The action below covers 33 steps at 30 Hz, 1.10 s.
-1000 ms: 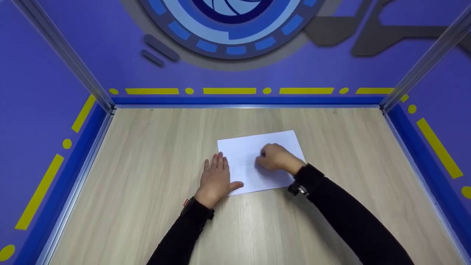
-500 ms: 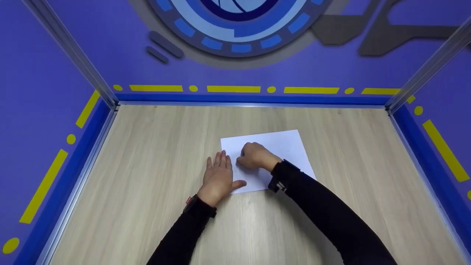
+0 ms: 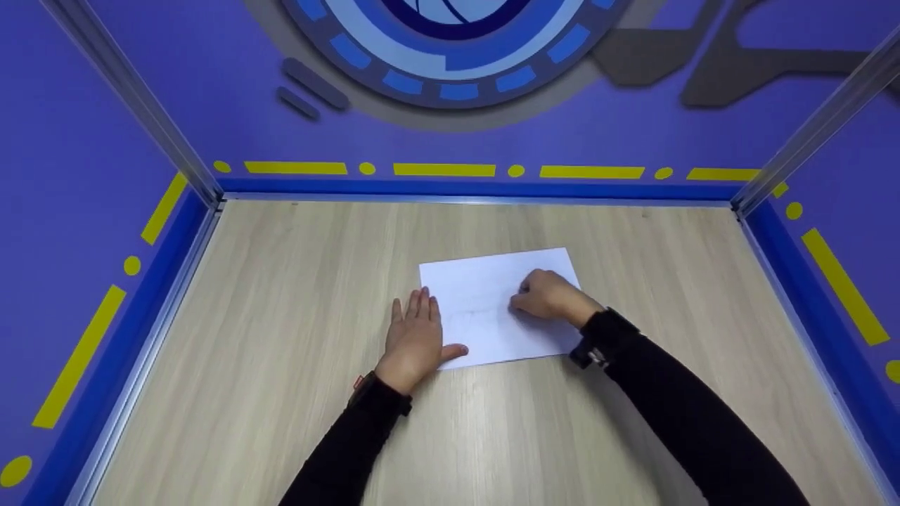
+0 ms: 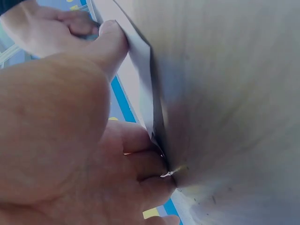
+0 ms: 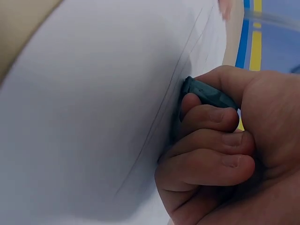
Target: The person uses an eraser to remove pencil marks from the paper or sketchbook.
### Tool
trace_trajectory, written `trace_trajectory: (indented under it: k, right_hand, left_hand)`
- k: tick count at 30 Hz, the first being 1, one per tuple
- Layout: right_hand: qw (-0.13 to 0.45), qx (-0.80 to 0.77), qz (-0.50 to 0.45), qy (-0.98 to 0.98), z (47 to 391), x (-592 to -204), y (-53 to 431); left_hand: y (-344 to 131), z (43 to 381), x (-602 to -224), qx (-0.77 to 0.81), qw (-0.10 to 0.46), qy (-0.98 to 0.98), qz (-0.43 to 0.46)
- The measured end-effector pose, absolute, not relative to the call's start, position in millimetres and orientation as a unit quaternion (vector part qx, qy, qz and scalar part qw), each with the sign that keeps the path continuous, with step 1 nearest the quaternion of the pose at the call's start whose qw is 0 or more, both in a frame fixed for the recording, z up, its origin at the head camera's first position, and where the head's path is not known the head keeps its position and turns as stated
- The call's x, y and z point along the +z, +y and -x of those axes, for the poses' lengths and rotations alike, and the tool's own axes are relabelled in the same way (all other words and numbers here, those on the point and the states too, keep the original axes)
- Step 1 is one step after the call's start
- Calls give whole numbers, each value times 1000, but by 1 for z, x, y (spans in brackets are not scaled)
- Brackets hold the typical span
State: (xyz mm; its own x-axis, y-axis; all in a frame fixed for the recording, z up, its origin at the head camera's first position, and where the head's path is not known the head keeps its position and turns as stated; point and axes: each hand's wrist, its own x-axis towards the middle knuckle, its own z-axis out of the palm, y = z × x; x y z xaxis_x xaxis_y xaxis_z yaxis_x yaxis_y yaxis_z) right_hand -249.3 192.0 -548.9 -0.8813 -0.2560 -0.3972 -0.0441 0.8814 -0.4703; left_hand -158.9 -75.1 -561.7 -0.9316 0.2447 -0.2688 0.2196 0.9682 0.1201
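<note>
A white sheet of paper (image 3: 471, 281) lies slightly askew on the wooden table. My left hand (image 3: 413, 344) rests flat across its left edge, fingers straight and thumb out over the lower left corner. On the right half of the sheet, my right hand (image 3: 552, 295) grips a small dark green eraser (image 5: 210, 93) between thumb and curled fingers, its end right at the paper. Thin pencil lines (image 5: 165, 101) run across the sheet beside it in the right wrist view. From the head, the eraser is hidden by the hand, and faint grey marks (image 3: 472, 311) show mid-sheet.
The wood-grain table (image 3: 316, 267) extends around the paper on all sides. A purple back wall (image 3: 450, 147) with yellow dashes and purple side walls enclose it, joined by metal rails (image 3: 464, 200).
My right hand slid left across the paper toward the left hand, then back right, gripping the eraser. The left hand has stayed in place on the sheet's edge.
</note>
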Motion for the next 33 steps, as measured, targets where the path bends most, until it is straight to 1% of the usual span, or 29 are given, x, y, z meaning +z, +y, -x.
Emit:
trace_trajectory:
  k: [8,13,21,26,30,33]
  right_hand:
    - [245,-242,14,939,245,-550,266]
    - [246,-242,-2,938,243,-552,289]
    - [245,-238,-14,940,239,-550,287]
    - [241,-226,-8,944,238,-546,281]
    - [229,-238,15,944,241,-545,264]
    - [220,-251,47,942,241,-544,239]
  left_hand:
    - [-76,160,-564,42,138,981,-127]
    - [-76,159,-562,42,138,981,-127]
    - [-76,159,-565,50,128,982,-131]
    - [-75,159,-564,53,131,981,-130]
    - [-75,159,-566,54,133,981,-130]
    - [-75,160,-565,49,137,981,-129]
